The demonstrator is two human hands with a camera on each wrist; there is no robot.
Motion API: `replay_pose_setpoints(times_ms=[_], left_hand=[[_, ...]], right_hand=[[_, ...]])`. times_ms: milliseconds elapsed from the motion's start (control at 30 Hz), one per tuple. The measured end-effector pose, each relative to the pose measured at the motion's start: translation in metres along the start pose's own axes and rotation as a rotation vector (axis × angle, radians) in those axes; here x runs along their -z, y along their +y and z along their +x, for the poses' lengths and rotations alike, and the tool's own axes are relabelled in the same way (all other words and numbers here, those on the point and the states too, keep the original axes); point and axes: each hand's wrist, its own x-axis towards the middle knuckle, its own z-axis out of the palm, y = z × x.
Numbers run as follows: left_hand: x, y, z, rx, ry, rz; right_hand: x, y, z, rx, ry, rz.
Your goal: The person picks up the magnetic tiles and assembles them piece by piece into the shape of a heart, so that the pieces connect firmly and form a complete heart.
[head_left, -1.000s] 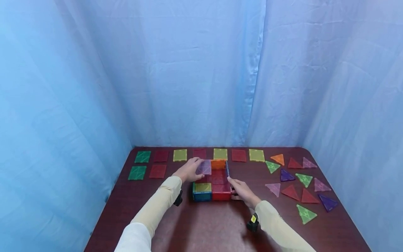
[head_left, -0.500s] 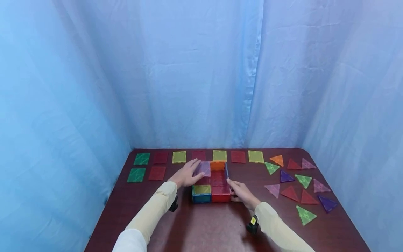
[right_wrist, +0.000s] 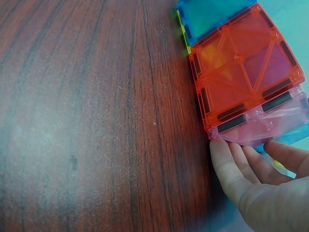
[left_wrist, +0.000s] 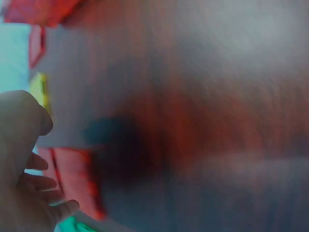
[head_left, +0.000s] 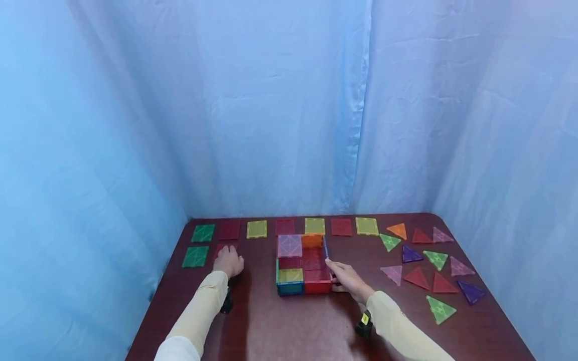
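Left hand [head_left: 229, 261] over red tile [left_wrist: 79, 181], fingers loosely bent, parted, nothing held; tile flat on table [head_left: 280, 331] just under them, contact unclear. Right hand [head_left: 349, 279], fingers extended, rests against side of tile box [head_left: 317, 287]. Tile likely light, stiff, slick: pinch opposite edges. Box joints probably give if pushed; steady low on wall.

A part-roofed, multicoloured tile box [head_left: 317, 287] stands right of a flat red square [head_left: 218, 249].

the right grip [right_wrist: 270, 198] touches a pink tile [right_wrist: 263, 124] adjoining a red tile [right_wrist: 246, 63] beside a blue tile [right_wrist: 212, 19].
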Motion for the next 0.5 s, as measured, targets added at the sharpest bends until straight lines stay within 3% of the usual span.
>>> replay_pose_setpoints(times_ms=[133,400,500], left_hand=[[-0.015,-0.014,-0.01,-0.001,-0.006,0.016],[-0.033,-0.011,-0.015,-0.196,0.105,0.136],[-0.035,-0.012,-0.012,-0.203,0.16,0.13]], right_hand=[[-0.002,0.002,-0.001,-0.006,0.009,0.006],[0.0,0.002,0.0,-0.001,-0.003,0.0],[0.0,0.0,0.0,-0.003,0.002,-0.011]])
